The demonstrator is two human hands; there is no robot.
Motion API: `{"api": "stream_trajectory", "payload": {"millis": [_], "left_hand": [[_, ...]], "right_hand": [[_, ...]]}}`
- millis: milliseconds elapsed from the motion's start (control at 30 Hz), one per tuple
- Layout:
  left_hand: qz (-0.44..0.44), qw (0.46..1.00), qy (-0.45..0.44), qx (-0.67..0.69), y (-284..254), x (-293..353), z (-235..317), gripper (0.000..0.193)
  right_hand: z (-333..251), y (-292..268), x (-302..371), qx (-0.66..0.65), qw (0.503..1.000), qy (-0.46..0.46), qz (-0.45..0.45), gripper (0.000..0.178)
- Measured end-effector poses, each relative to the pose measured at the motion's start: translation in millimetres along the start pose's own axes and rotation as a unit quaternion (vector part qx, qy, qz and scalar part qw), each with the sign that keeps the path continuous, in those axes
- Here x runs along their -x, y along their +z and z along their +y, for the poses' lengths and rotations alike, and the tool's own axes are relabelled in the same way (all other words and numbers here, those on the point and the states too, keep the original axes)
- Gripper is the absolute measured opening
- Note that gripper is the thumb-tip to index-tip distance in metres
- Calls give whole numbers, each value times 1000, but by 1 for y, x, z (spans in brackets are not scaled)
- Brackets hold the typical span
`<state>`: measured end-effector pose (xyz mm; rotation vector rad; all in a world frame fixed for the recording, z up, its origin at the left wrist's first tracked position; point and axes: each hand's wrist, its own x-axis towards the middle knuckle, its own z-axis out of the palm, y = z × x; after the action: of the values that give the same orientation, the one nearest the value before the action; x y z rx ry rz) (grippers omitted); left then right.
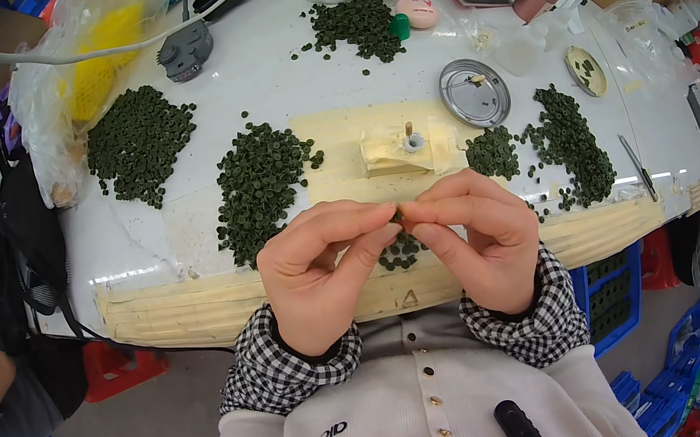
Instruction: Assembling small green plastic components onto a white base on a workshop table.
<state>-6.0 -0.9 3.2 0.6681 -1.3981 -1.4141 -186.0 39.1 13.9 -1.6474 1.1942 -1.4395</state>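
Observation:
Above the near edge of the table, my left hand [308, 273] and my right hand [492, 236] meet at the fingertips. Each is closed in a pinch of thumb and forefinger, on a tiny dark piece [398, 217] mostly hidden by the fingers. Just below them lies a small group of dark green round pieces [400, 253]. Larger heaps of similar pieces flank my hands: one heap [261, 183] beyond the left hand, and a small heap [492, 153] and a long heap [574, 143] beyond the right. Straight ahead stands a tape-covered block [399, 152] with a short upright peg.
Farther back are two more green heaps [141, 146] [356, 27], a grey device [186, 51], a round metal lid [474, 93] and a small oval dish [586, 71]. Tweezers [638, 166] lie at the right. Yellowish tape [179, 310] lines the front edge. People sit at both sides.

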Motion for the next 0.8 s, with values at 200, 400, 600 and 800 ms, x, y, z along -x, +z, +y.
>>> {"api": "stream_trajectory", "payload": {"millis": [200,400,600,800], "left_hand": [[7,999,-22,35,-1,1,-1,19],[31,992,-72,94,3,0,2,17],[37,996,-56,63,2,2,-1,17],[36,999,-22,14,1,2,-2,18]], "right_hand": [[-9,-2,-4,80,994,-55,-44,29],[-9,-2,-4,62,996,-46,-46,31],[-9,-1,-3,66,996,-49,-35,32],[-7,0,-2,76,995,-49,-33,32]]}}
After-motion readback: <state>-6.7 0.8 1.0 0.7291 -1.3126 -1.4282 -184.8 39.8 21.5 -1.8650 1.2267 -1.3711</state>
